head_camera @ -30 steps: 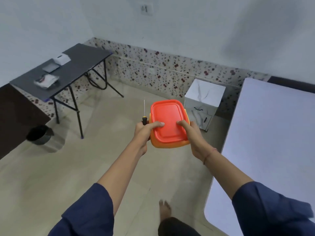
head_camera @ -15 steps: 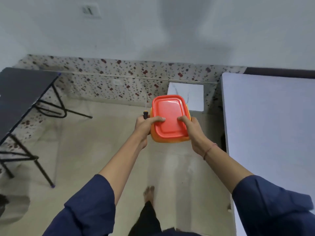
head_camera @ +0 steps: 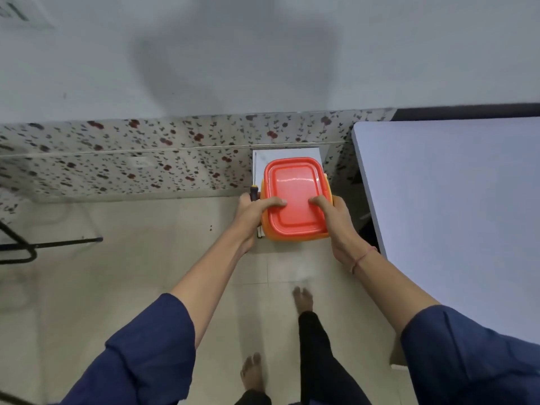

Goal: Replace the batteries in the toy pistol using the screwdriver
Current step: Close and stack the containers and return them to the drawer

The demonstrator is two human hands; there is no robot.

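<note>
We hold an orange box (head_camera: 295, 235) with a red lid (head_camera: 293, 197) out in front of us, above the pale tiled floor (head_camera: 146, 273) and not resting on anything. Our left hand (head_camera: 253, 213) clasps the box's left side, thumb lying across the lid, and the same hand also pins a screwdriver (head_camera: 254, 185) against that side: its dark handle sticks up just past the fingers and its thin shaft points away from us, toward the wall. Our right hand (head_camera: 336, 222) clasps the box's right side, thumb likewise on the lid, with a red thread around the wrist. Both hands' fingers are wrapped around the box, so their tips under it are hidden. The lid is closed and opaque; we cannot tell what lies inside, and the toy pistol does not show anywhere.

Beyond the box stands a small white cabinet (head_camera: 280, 154), partly hidden by it, against the flower-patterned lower wall (head_camera: 146, 159). To our right is a large pale table (head_camera: 453, 214), its near left edge beside our right forearm. At the far left, black metal legs (head_camera: 35, 247) of other furniture reach into view. Our bare feet are on the floor below.
</note>
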